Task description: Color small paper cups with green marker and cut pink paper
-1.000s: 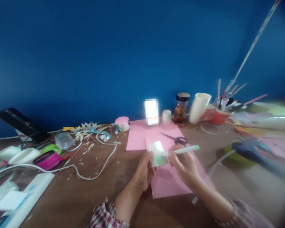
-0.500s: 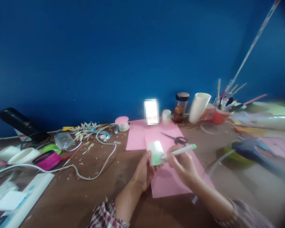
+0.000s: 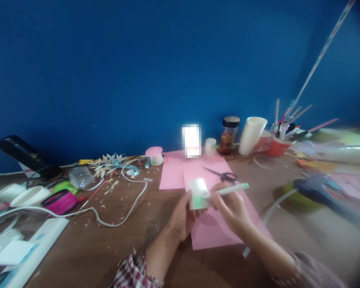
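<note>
My left hand (image 3: 181,218) is closed round a small white paper cup (image 3: 199,190) with green colouring on its lower part. In my right hand (image 3: 231,208) is a white marker with a green end (image 3: 234,189), its tip up against the cup's side. Both hands are above sheets of pink paper (image 3: 214,232) lying on the brown table. Behind the right hand, dark-handled scissors (image 3: 225,175) rest on the pink paper. Another small cup (image 3: 210,147) stands at the back of the paper, and one topped with a pink disc (image 3: 154,155) is to its left.
On the left lie a white cable (image 3: 108,225), a power strip (image 3: 42,248), tape rolls (image 3: 60,202) and scraps. A lidded jar (image 3: 229,136), a tall white cup (image 3: 252,136) and a red cup of pens (image 3: 279,147) stand back right. A blurred glue gun (image 3: 318,190) lies right.
The cup has shifted very slightly to the right in my left hand. The marker stays against it, its green end a touch further right.
</note>
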Demonstrator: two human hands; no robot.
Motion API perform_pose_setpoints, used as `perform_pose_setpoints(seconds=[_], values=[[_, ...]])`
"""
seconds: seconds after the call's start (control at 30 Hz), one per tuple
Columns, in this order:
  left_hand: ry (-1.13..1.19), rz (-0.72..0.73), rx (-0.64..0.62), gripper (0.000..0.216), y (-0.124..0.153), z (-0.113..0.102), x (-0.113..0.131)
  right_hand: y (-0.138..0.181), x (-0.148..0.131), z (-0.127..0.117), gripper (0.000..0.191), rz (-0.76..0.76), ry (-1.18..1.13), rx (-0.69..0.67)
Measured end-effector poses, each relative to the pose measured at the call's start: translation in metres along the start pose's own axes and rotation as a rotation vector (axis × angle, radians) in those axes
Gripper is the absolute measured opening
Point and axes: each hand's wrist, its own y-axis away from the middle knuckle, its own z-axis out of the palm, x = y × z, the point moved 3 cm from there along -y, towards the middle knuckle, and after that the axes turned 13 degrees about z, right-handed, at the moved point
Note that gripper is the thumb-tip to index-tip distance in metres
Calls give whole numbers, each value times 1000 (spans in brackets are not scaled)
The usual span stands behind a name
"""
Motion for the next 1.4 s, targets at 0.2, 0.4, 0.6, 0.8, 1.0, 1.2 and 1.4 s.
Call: perform_pose_setpoints(seconds=[0.2,0.4,0.6,0.8,1.0,1.2,1.4], values=[[4,8,74,35,-2,-3,0,0,1,2,15,7,-17,-93],[11,1,41,35,-2,-2,-1,0,-3,1,15,28,-29,-44],[1,-12,76,36,-2,-5,-3,0,1,3,16,21,-4,-100],[17,-3,23,36,-3,-2,-2,0,-1,3,17,38,-13,-115],[15,-8,81,34,-2,-1,-1,0,5,0,16,19,-20,-84],[-26,12,93,31,-2,-3,-1,2,4,4,15,30,11,-150],[-41,20,112,32,-3,-6,-1,1,6,2,13,2,35,-108]])
